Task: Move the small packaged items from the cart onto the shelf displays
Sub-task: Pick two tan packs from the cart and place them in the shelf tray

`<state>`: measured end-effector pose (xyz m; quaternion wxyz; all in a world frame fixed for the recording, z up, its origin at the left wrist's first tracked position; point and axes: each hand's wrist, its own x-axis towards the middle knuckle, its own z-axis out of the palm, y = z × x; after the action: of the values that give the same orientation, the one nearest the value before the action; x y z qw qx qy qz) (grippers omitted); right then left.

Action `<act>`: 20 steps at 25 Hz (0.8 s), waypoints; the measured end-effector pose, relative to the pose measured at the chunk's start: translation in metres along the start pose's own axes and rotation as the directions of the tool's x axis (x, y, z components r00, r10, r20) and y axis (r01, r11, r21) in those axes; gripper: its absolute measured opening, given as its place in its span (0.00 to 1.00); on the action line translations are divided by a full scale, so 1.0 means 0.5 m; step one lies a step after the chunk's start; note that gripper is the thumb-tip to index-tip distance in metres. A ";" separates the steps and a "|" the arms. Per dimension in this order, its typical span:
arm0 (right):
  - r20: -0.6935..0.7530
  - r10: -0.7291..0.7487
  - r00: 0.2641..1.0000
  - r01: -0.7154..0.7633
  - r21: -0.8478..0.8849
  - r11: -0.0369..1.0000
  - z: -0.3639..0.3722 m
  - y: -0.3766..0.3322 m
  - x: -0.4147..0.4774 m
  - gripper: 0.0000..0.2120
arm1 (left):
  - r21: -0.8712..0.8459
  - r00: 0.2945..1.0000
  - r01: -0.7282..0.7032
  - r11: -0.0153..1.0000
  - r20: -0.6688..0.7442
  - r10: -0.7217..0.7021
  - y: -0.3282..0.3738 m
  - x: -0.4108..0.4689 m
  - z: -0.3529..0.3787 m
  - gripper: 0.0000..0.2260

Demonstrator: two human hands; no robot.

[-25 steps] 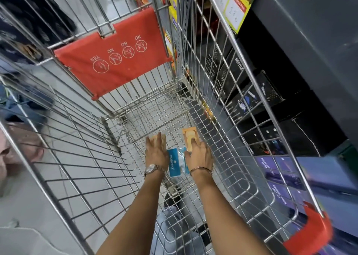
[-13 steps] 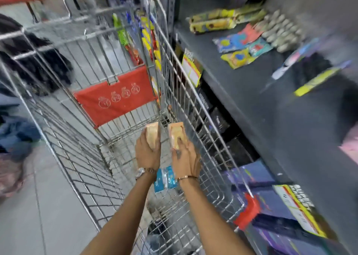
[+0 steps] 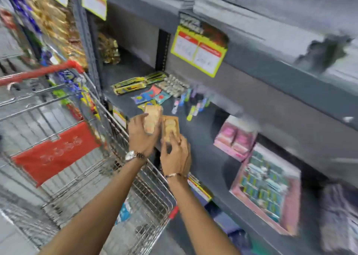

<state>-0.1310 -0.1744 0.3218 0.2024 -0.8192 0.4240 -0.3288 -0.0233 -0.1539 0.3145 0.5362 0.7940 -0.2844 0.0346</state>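
I see both hands at frame centre over the dark grey shelf [image 3: 195, 138]. Left hand [image 3: 138, 136] has fingers clasped round a tan flat packet [image 3: 152, 119]; right hand [image 3: 175, 157] grips a second tan packet [image 3: 170, 127], the two touching. Wire cart [image 3: 135, 187] sits lower left. Ahead lie glossy coloured sachets [image 3: 149, 96] and slim tubes [image 3: 190, 110]; pink boxes [image 3: 235, 140] right. Much blur.

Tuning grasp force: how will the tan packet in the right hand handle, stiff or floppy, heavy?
The tan packet probably stays stiff: it stands straight above the right hand without drooping. Likely light, since a few fingers carry it. The flat, card-like shape shouldn't roll.
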 end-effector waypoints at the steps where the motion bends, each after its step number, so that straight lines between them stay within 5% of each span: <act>1: 0.017 0.068 0.998 -0.068 -0.014 0.998 -0.026 0.021 0.019 0.18 | -0.016 0.999 -0.007 1.000 0.038 0.008 0.037 -0.003 0.026 0.17; 8: -0.129 0.264 0.956 -0.292 -0.305 0.907 -0.172 0.201 0.082 0.18 | 0.007 0.925 -0.012 1.000 0.380 0.008 0.180 -0.077 0.200 0.16; 14: -0.236 0.510 0.827 -0.559 -0.244 0.793 -0.248 0.317 0.102 0.22 | 0.044 0.831 -0.162 0.986 0.545 0.112 0.265 -0.115 0.319 0.15; 20: -0.133 0.477 0.869 -0.494 -0.299 0.816 -0.245 0.338 0.121 0.19 | 0.170 0.716 -0.350 0.921 0.682 0.146 0.255 -0.125 0.370 0.19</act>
<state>-0.2872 -0.3252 0.3270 0.1314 -0.6969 0.6719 -0.2135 -0.1841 -0.3227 0.3201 0.2710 0.7778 -0.5512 -0.1334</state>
